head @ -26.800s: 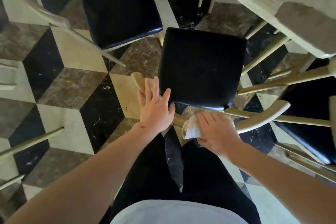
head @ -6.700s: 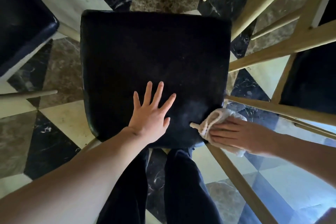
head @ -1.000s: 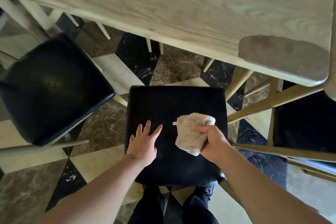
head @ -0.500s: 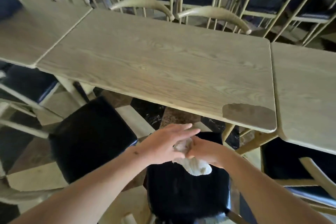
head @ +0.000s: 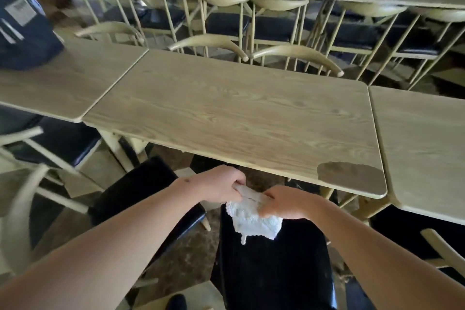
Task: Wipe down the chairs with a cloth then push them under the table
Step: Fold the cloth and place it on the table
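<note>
Above chair seat [head: 274,272], near worktop [head: 239,118]: left hand [head: 221,187], right hand [head: 284,202] pinching cloth [head: 254,221], likely refolding; next, push chair under.

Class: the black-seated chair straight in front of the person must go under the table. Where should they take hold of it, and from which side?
Probably the near edge of the chair seat, from the person's side. The seat points at the table, its far end near the edge. Both hands hold the cloth.
</note>
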Demonstrator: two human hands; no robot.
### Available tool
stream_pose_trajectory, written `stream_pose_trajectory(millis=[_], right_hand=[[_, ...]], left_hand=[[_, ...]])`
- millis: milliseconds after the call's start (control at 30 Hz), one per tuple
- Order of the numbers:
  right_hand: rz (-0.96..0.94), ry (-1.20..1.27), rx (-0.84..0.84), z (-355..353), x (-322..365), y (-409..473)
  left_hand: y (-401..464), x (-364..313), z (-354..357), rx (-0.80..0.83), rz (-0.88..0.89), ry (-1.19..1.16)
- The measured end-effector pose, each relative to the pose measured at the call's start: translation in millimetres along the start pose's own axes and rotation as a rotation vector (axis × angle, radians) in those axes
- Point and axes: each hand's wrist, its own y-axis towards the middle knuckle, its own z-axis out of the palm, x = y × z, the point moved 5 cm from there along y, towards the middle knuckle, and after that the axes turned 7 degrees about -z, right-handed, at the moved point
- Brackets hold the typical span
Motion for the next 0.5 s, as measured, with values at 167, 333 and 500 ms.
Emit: stream_pose_trajectory(millis=[167, 333, 500], right_hand=[[0.040, -0.135, -0.069, -8.7, 57.6, 35.6], [0.036, -0.136, -0.102, -22.5, 109.7, 72.6], [0.072, -0.153, -0.120, -10.9, 137.5, 107.6]], left_hand=[[-9.8, 56.0, -36.4, 0.097, 0.008, -0.007], [-23.0, 107.9, -74.8, 0.053, 0.114, 0.026], [-17.9, 154.9, -81.4, -0.050, 0.069, 0.071]])
